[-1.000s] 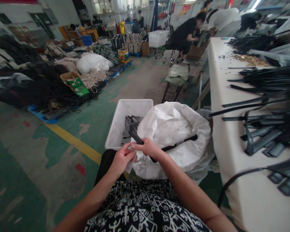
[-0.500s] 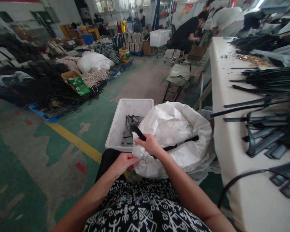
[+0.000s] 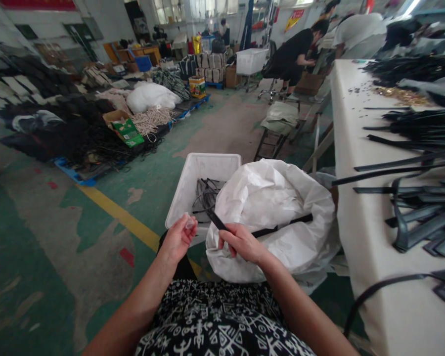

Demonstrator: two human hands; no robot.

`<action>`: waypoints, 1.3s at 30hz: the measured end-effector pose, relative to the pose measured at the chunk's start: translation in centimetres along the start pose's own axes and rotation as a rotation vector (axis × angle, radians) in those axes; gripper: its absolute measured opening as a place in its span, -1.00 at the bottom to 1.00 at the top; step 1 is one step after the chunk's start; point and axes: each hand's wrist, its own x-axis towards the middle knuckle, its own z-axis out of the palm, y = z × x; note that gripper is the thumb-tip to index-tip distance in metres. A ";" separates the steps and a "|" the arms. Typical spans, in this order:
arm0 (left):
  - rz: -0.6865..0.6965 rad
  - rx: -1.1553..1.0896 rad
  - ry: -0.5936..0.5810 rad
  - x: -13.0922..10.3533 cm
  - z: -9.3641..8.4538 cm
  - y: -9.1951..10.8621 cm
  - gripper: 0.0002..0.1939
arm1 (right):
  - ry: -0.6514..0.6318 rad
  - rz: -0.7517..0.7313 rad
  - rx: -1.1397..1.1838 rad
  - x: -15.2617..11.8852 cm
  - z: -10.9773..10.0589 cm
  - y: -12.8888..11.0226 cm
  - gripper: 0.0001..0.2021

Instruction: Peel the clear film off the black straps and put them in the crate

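Note:
My right hand is closed on a black strap, whose flat end points up and left past the fingers. More of a dark strap lies across the white sack beneath that hand. My left hand is closed around a small crumpled piece of clear plastic and is apart from the strap. Just beyond the hands stands a white plastic bin holding several thin black strips.
At the right a cream-covered table carries black straps and gold-coloured metal bits. Ahead stands a stool with folded cloth on it. Pallets with heaped goods are at the left. Other people bend over work at the back.
My left hand has moved up and left, off the sack's edge, and now shows clear plastic in its fingers. My right hand has shifted slightly down and right with the strap.

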 end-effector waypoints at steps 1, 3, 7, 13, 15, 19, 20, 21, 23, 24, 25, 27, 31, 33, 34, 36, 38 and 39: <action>0.018 -0.014 0.004 0.0 0.0 0.0 -0.94 | -0.012 -0.004 -0.029 -0.2 0.4 0.0 -0.73; 0.046 -0.039 0.015 0.1 0.0 -0.2 -0.95 | -0.024 -0.013 -0.110 -0.4 1.3 -0.2 -0.74; 0.085 -0.072 0.009 0.1 0.0 -0.8 -0.90 | -0.042 -0.019 -0.264 -0.3 2.5 -0.6 -0.73; 0.121 -0.046 -0.034 -0.5 0.6 -1.3 -0.79 | -0.059 -0.015 -0.384 0.2 2.9 -1.5 -0.72; 0.137 -0.044 -0.034 -0.6 0.8 -1.4 -0.74 | -0.067 -0.009 -0.407 0.2 2.9 -1.6 -0.70; 0.200 -0.030 -0.055 -0.3 0.5 -1.5 -0.68 | -0.082 -0.010 -0.399 -0.1 2.8 -1.7 -0.69; 0.216 -0.028 -0.053 -0.2 0.5 -1.4 -0.68 | -0.088 -0.016 -0.393 -0.2 2.8 -1.6 -0.69; 0.226 -0.028 -0.049 -0.1 0.4 -1.4 -0.68 | -0.093 -0.022 -0.388 -0.3 2.8 -1.6 -0.69; 0.229 -0.024 -0.052 -0.2 0.5 -1.5 -0.68 | -0.097 -0.029 -0.375 -0.3 2.8 -1.5 -0.69; 0.226 -0.026 -0.056 -0.3 0.5 -1.5 -0.69 | -0.096 -0.030 -0.368 -0.3 2.8 -1.5 -0.70; 0.221 -0.032 -0.060 -0.4 0.6 -1.5 -0.69 | -0.094 -0.030 -0.359 -0.3 2.8 -1.5 -0.70; 0.206 -0.057 -0.062 -0.6 0.8 -1.6 -0.71 | -0.087 -0.032 -0.333 -0.1 2.7 -1.5 -0.71; 0.175 -0.088 -0.074 -0.8 0.7 -1.5 -0.77 | -0.084 -0.041 -0.272 0.0 2.7 -1.3 -0.72; 0.176 -0.093 -0.087 -0.8 0.5 -1.5 -0.77 | -0.087 -0.040 -0.251 0.1 2.6 -1.1 -0.72; 0.181 -0.095 -0.095 -0.7 0.3 -1.6 -0.77 | -0.085 -0.037 -0.243 0.1 2.6 -1.0 -0.72; 0.198 -0.091 -0.111 -0.7 0.1 -1.7 -0.75 | -0.077 -0.029 -0.231 0.1 2.5 -0.8 -0.72; 0.225 -0.073 -0.127 -0.7 -0.1 -2.0 -0.73 | -0.070 -0.030 -0.226 0.2 2.4 -0.7 -0.72; 0.237 -0.060 -0.133 -0.7 -0.1 -2.1 -0.73 | -0.072 -0.033 -0.228 0.2 2.4 -0.7 -0.72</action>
